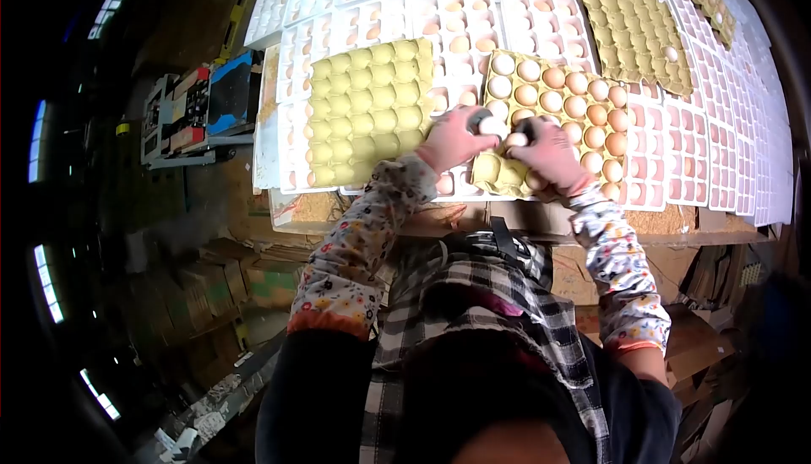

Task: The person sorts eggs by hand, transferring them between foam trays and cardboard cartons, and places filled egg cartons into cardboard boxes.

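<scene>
My left hand (454, 136), in what looks like a pink glove with dark fingertips, is closed around a white egg (492, 127). Close beside it, my right hand (551, 151) grips a paler brown egg (516, 140) between thumb and fingers. Both hands are over the near left part of a yellowish pulp egg tray (504, 175). Brown and whitish eggs (575, 107) fill most of that tray's back and right cups. Some bare cups show at its near left corner. The hands hide the cups beneath them.
An eggless yellow pulp tray (372, 109) lies to the left on white trays (456, 21) of eggs. At the back right, another pulp tray (638, 33) bears a couple of eggs. The wooden table edge (718, 237) runs before me. Machinery (198, 105) stands beyond the left side.
</scene>
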The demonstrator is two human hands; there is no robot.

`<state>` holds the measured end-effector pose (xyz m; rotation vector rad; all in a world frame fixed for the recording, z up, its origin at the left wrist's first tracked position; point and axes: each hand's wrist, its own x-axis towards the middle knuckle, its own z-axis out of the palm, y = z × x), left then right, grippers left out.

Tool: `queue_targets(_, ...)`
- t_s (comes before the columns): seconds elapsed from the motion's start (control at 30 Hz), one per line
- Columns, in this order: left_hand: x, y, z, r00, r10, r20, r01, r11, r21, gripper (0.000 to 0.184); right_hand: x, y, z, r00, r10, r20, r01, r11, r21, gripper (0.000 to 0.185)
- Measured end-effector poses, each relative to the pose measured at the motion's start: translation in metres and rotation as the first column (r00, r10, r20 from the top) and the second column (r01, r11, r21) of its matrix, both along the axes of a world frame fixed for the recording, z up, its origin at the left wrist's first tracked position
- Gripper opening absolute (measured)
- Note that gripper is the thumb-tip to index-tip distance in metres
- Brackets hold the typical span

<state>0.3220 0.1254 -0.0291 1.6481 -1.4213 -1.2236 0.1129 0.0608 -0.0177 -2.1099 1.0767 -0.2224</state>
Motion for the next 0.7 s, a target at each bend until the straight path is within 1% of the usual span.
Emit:
queue_targets(0.03, 0.011, 0.0, -0.003, 0.926, 0.138, -0.351, -0.122, 0.99, 0.068, 0.047, -0.007, 0.0, 0.029, 0.898, -0.37, 0.236, 0.131, 0.739, 0.661, 0.037)
queue_targets(0.07, 0.019, -0.001, 0.015, 0.67, 0.312, -0.673, -0.221, 0.95, 0.22, 0.045, -0.017, -0.003, 0.04, 0.852, -0.435, 0.291, 0.087, 0.667, 0.74, 0.036)
queue_targets(0.1, 0.03, -0.01, 0.011, 0.614, 0.276, -0.739, -0.208, 0.96, 0.185, 0.05, -0.026, -0.004, 0.046, 0.802, -0.497, 0.331, 0.029, 0.586, 0.81, 0.035)
queue_targets(0.13, 0.037, -0.015, 0.009, 0.818, 0.174, -0.548, -0.12, 0.984, 0.134, 0.045, -0.027, -0.003, 0.041, 0.832, -0.383, 0.402, 0.068, 0.789, 0.61, 0.035)
queue_targets(0.17, 0.043, -0.03, 0.013, 0.953, 0.055, -0.299, -0.03, 0.996, 0.087, 0.04, -0.025, -0.008, 0.029, 0.879, -0.309, 0.362, 0.118, 0.878, 0.464, 0.037)
queue_targets(0.2, 0.036, -0.04, 0.03, 0.943, -0.154, 0.296, 0.135, 0.987, 0.082, 0.042, -0.023, -0.013, 0.017, 0.92, -0.255, 0.298, 0.163, 0.939, 0.302, 0.04)
queue_targets(0.23, 0.029, -0.048, 0.05, 0.665, -0.391, 0.636, 0.381, 0.91, 0.162, 0.054, -0.018, -0.015, 0.01, 0.947, -0.286, 0.143, 0.247, 0.938, 0.242, 0.043)
queue_targets(0.27, 0.017, -0.051, 0.01, 0.284, -0.341, 0.896, 0.536, 0.832, 0.147, 0.061, 0.001, -0.011, 0.019, 0.977, -0.198, -0.081, 0.191, 0.977, -0.09, 0.047)
queue_targets(0.3, 0.01, -0.055, 0.01, 0.151, -0.309, 0.939, 0.628, 0.763, 0.15, 0.065, 0.019, -0.003, 0.025, 0.928, -0.189, -0.321, 0.054, 0.922, -0.384, 0.051)
queue_targets(0.33, 0.011, -0.062, 0.011, 0.288, -0.399, 0.871, 0.6, 0.784, 0.161, 0.066, 0.031, 0.006, 0.025, 0.878, -0.177, -0.444, -0.063, 0.879, -0.474, 0.052)
queue_targets(0.37, 0.02, -0.071, 0.013, 0.417, -0.477, 0.774, 0.58, 0.795, 0.178, 0.067, 0.041, 0.005, 0.022, 0.838, -0.192, -0.511, -0.09, 0.875, -0.476, 0.053)
queue_targets(0.43, 0.05, -0.082, 0.012, 0.678, -0.563, 0.471, 0.579, 0.805, 0.128, 0.069, 0.054, -0.003, 0.018, 0.767, -0.199, -0.611, -0.12, 0.89, -0.44, 0.053)
queue_targets(0.47, 0.072, -0.082, 0.019, 0.805, -0.47, 0.362, 0.499, 0.866, 0.016, 0.069, 0.054, -0.013, 0.026, 0.781, -0.166, -0.602, -0.078, 0.931, -0.357, 0.052)
queue_targets(0.5, 0.093, -0.093, 0.013, 0.832, -0.451, 0.323, 0.481, 0.876, -0.016, 0.069, 0.055, -0.024, 0.036, 0.813, -0.141, -0.565, -0.001, 0.97, -0.244, 0.052)
queue_targets(0.53, 0.124, -0.108, 0.023, 0.866, -0.382, 0.322, 0.415, 0.909, -0.037, 0.069, 0.054, -0.04, 0.046, 0.858, -0.135, -0.496, 0.108, 0.991, -0.083, 0.051)
queue_targets(0.57, 0.161, -0.13, 0.031, 0.896, -0.305, 0.324, 0.34, 0.939, -0.058, 0.069, 0.056, -0.059, 0.055, 0.912, -0.153, -0.38, 0.217, 0.967, 0.133, 0.047)
queue_targets(0.6, 0.201, -0.16, 0.023, 0.943, -0.129, 0.306, 0.175, 0.977, -0.125, 0.069, 0.079, -0.079, 0.074, 0.922, -0.322, -0.215, 0.381, 0.858, 0.346, 0.043)
queue_targets(0.63, 0.24, -0.192, 0.013, 0.96, 0.049, 0.275, 0.002, 0.983, -0.183, 0.069, 0.106, -0.102, 0.09, 0.856, -0.508, -0.09, 0.464, 0.681, 0.566, 0.038)
queue_targets(0.67, 0.276, -0.222, 0.019, 0.908, 0.238, 0.345, -0.17, 0.962, -0.215, 0.065, 0.129, -0.136, 0.091, 0.868, -0.492, -0.07, 0.429, 0.67, 0.606, 0.03)
queue_targets(0.7, 0.314, -0.254, 0.013, 0.833, 0.314, 0.455, -0.23, 0.945, -0.233, 0.062, 0.156, -0.171, 0.085, 0.875, -0.483, -0.017, 0.378, 0.661, 0.648, 0.032)
